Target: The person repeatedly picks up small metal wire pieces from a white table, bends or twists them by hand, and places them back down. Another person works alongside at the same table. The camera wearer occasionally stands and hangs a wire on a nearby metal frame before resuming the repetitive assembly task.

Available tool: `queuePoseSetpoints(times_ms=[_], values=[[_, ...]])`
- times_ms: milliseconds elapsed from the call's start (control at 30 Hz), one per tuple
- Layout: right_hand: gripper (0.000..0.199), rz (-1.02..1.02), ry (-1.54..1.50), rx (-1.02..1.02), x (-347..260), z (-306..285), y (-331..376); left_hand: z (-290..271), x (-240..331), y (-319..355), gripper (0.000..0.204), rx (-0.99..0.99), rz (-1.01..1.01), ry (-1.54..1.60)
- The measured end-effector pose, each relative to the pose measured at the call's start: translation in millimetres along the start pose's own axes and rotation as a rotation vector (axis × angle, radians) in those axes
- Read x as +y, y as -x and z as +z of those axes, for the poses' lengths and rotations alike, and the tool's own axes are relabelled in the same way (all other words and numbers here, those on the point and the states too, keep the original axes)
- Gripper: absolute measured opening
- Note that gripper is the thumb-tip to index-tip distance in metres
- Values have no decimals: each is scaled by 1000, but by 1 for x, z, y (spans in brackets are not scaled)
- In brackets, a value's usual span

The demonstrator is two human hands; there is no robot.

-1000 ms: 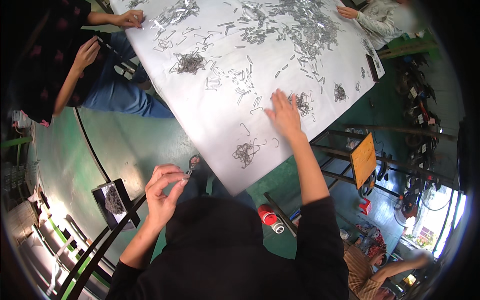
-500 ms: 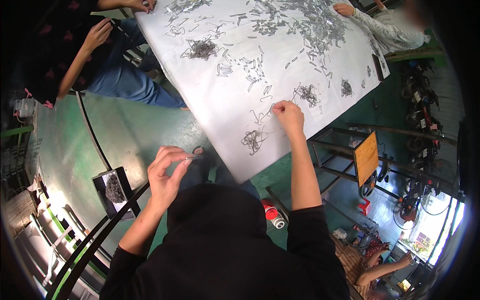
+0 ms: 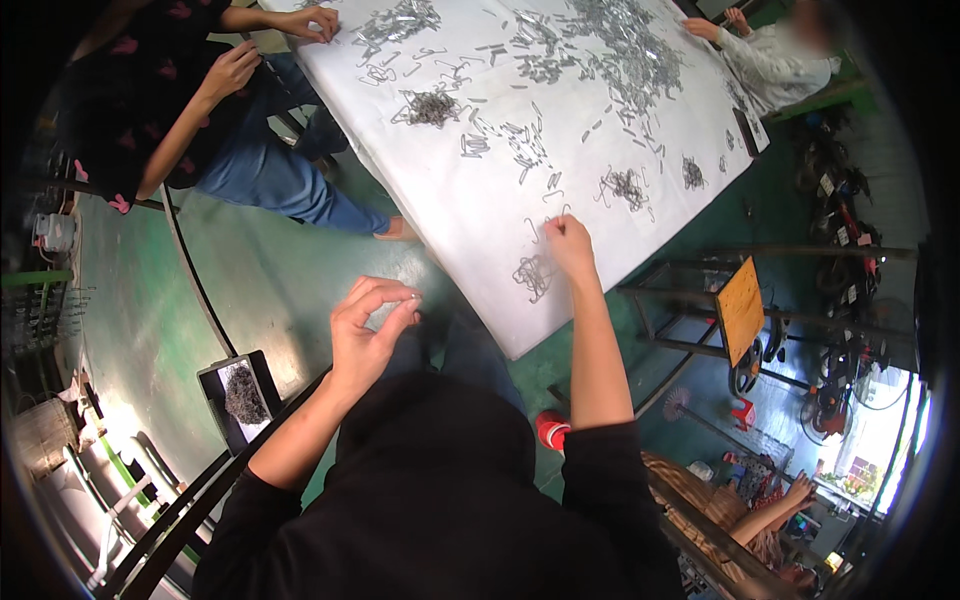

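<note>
My left hand (image 3: 372, 325) is raised in front of the table edge, thumb and index finger pinched on a small shiny metal piece, mostly hidden by the fingertips. Over the near part of the white-covered table (image 3: 480, 270), my right hand (image 3: 572, 248) has its fingers closed at a thin bent wire hook (image 3: 566, 211). Close to that hand lies a tangled pile of wire hooks (image 3: 532, 278), with another dark pile (image 3: 626, 187) farther right. Beyond them, several narrow metal pieces (image 3: 520, 140) are scattered on the cover.
A large heap of metal pieces (image 3: 630, 60) covers the far table. Another person's hand (image 3: 318, 24) is at the far left edge; a sleeved person (image 3: 775, 60) sits far right. A dark tray with a black pile (image 3: 243, 394) stands left. A wood-topped stool (image 3: 740, 310) is right.
My left hand has moved right and slightly up, toward the table. My right hand has shifted slightly down the picture. The left co-worker's hand now reaches farther over the table.
</note>
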State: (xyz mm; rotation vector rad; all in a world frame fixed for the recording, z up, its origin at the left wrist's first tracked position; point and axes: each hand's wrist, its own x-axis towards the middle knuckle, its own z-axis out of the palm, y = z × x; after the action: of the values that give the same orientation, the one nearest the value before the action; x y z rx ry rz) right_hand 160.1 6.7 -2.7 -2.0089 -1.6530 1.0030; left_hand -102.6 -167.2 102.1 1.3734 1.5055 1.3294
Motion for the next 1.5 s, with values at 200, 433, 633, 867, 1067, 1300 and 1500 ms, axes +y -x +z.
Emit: queuePoseSetpoints(times_ms=[200, 433, 633, 867, 1067, 1300, 1500], values=[[11, 49, -965, -390, -49, -7, 97, -11, -7, 4, 12, -53, 91, -81], [11, -74, -1085, -456, -112, 17, 182, -9, -8, 7, 13, -59, 124, -76], [15, -123, -950, -307, -124, 21, 189, -6, -7, 3, 13, -69, 162, -72], [8, -253, -855, -60, -123, 30, 189, 3, -6, 2, 13, -77, 150, -122], [6, -702, -558, 243, -113, 30, 184, 14, -31, -25, 17, 3, 202, -109], [10, -692, -547, 103, -95, 13, 185, 130, -92, -147, 9, -148, 377, -257], [7, -689, -525, 91, -83, 9, 177, 221, -101, -195, 18, -243, 222, -629]])
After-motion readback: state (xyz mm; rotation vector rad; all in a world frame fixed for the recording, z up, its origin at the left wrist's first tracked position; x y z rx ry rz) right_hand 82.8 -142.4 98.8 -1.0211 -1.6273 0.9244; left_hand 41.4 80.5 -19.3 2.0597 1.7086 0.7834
